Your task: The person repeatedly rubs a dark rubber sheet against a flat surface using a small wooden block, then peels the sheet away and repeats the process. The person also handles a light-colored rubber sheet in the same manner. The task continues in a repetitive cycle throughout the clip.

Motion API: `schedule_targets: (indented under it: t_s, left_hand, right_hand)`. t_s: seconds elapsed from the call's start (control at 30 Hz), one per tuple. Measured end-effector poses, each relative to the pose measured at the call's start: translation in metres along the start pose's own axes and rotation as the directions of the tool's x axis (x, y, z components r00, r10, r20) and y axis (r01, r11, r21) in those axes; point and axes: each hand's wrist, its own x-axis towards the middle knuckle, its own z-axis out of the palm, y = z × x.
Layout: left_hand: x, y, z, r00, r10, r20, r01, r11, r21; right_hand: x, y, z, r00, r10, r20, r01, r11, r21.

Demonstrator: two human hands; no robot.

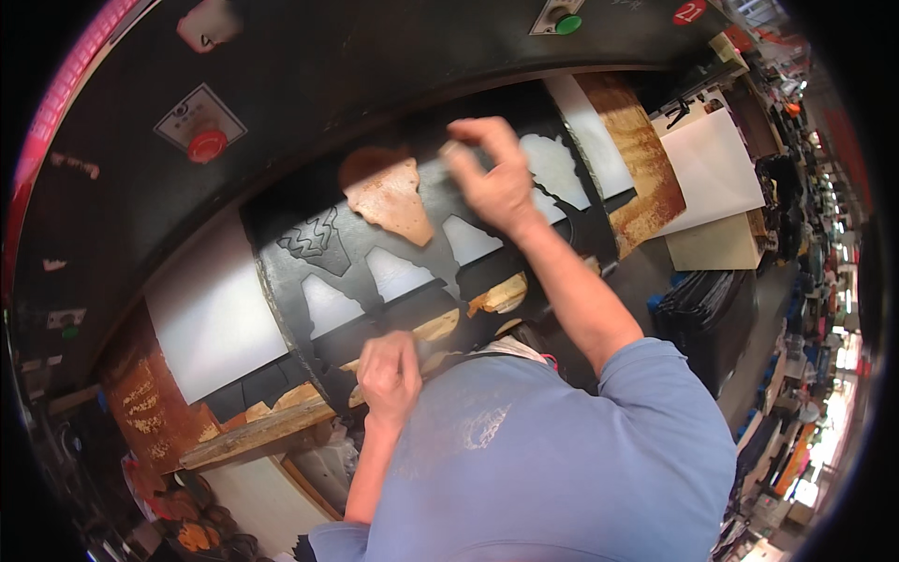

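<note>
A black sheet (412, 267) with several cut-out gaps lies over a white board on the machine bed. On it rests a tan, wedge-shaped piece (389, 197), its upper end in the shadow of the machine. My right hand (496, 178) hovers above the sheet, right of the tan piece. It is slightly blurred; its fingers are bent, thumb and forefinger apart, and nothing shows between them. Near the front edge of the bed, my left hand (389, 375) is closed, fingers curled together. Whatever it may grip is hidden. A zigzag-lined black piece (316, 239) lies left of the tan piece.
The dark machine head overhangs the bed, bearing a red button (207, 145) and a green button (567, 23). White boards (220, 304) flank the black sheet. A worn wooden beam (257, 431) runs along the front left. Black sheets (716, 314) are stacked at the right.
</note>
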Motion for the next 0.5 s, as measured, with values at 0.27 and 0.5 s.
schedule_targets:
  t_s: [0.27, 0.5]
  left_hand:
    - [-0.012, -0.012, 0.016, 0.999, 0.041, -0.03, -0.031, 0.961, 0.273]
    - [-0.006, -0.012, 0.016, 0.992, 0.116, -0.05, -0.09, 0.925, 0.369]
  right_hand:
    - [0.091, 0.04, -0.115, 0.933, 0.057, -0.355, -0.049, 0.998, 0.031]
    - [-0.02, 0.037, -0.132, 0.964, 0.161, -0.214, -0.159, 0.987, 0.026]
